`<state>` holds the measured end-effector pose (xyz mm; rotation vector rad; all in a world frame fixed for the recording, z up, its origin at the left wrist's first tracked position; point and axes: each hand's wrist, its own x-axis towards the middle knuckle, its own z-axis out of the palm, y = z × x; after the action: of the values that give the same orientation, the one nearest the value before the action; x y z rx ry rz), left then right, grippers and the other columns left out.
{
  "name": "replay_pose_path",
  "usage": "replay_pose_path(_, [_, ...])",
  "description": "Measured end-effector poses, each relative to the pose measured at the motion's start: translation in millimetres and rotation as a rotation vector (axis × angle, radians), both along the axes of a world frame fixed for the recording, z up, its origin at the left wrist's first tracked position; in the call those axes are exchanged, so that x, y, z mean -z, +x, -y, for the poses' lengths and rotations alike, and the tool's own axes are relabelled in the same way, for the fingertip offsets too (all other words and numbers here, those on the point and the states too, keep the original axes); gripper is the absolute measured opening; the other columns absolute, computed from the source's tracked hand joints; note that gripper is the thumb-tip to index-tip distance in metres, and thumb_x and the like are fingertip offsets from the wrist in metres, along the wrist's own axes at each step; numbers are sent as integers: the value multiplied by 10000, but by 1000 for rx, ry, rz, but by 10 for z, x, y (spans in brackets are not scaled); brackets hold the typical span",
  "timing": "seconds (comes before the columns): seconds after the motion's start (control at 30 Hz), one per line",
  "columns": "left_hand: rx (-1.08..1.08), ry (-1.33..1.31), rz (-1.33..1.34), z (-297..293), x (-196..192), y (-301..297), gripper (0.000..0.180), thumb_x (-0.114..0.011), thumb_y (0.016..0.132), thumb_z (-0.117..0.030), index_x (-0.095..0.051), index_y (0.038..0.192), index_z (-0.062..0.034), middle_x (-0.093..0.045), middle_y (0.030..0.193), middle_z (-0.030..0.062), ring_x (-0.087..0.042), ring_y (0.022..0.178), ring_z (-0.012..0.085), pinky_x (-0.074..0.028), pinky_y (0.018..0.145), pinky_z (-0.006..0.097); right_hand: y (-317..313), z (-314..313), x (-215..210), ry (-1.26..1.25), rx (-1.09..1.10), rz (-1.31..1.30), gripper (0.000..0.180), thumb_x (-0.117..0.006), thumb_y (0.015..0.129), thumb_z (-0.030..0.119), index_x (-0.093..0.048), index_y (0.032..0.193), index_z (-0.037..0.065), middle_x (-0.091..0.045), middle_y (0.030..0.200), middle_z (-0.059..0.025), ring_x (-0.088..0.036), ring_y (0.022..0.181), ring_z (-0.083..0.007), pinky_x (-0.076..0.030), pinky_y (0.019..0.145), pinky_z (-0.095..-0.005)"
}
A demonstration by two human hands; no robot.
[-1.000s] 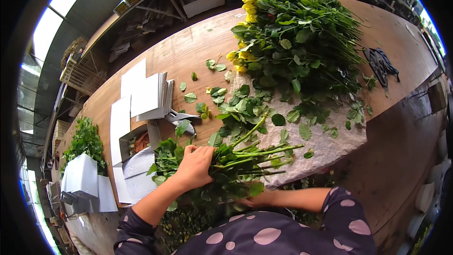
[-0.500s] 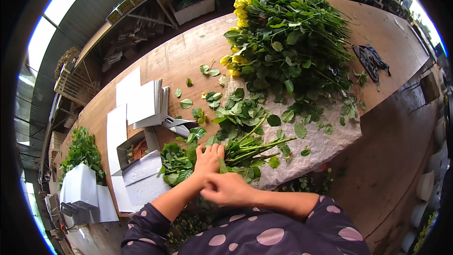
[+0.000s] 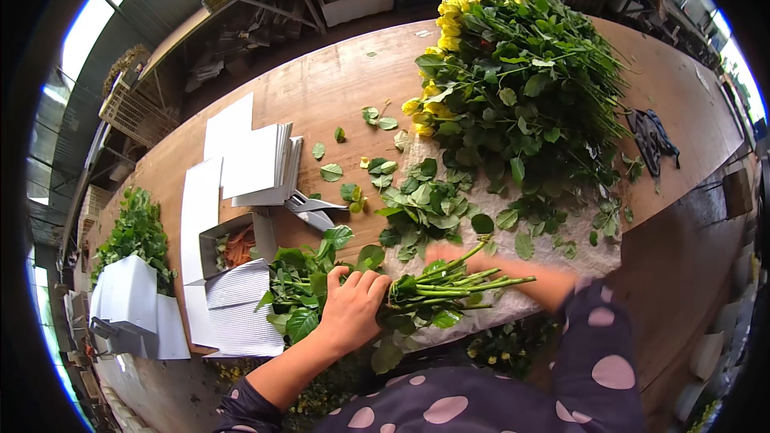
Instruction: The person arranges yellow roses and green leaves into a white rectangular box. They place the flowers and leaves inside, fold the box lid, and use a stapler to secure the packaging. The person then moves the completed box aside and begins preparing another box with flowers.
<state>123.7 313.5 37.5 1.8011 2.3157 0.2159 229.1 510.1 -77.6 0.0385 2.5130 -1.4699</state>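
Over the table (image 3: 345,64), left hand (image 3: 354,309) clamps leafy stems (image 3: 453,293); right hand (image 3: 441,252), grip unclear, has moved beyond them.

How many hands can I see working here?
2: the left hand grips the bunch; the right hand, blurred, is just beyond it. Others in the background could be hidden.

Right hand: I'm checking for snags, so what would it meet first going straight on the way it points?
Probably the loose leaves just left of the blurred right hand, though its height is unclear.
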Motion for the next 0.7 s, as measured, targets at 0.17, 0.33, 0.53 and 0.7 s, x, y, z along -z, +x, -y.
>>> replay_pose_path(0.17, [-24,-92,-65,-103,391,1,486,-646,534,-110,-490,994,-91,-493,878,45,-494,865,197,-262,867,412,566,1291,-443,-333,315,-100,210,-584,759,204,-420,754,73,-472,630,-87,-503,587,-252,-404,536,-352])
replay_pose_path(0.33, [21,-171,-152,-239,628,-6,440,-558,641,-74,-475,1073,-82,-498,911,45,-495,881,201,-257,878,447,114,1401,-866,4,277,-495,159,-543,698,140,-456,816,78,-509,557,-104,-541,513,-278,-430,463,-389])
replay_pose_path(0.53, [-38,-104,-161,-233,693,-54,354,-525,701,-106,-483,1052,-110,-521,917,45,-514,873,190,-249,891,437,71,1018,-875,-454,813,-395,108,-515,772,115,-483,703,39,-416,569,-34,-429,495,-165,-380,448,-318])
replay_pose_path(0.7, [-37,-28,-212,-176,746,-55,308,-505,714,-79,-497,1022,-103,-532,850,28,-530,815,184,-252,898,437,568,431,-390,-1657,1276,-21,139,-442,821,65,-405,688,85,-402,652,5,-269,458,-46,-221,370,-173])
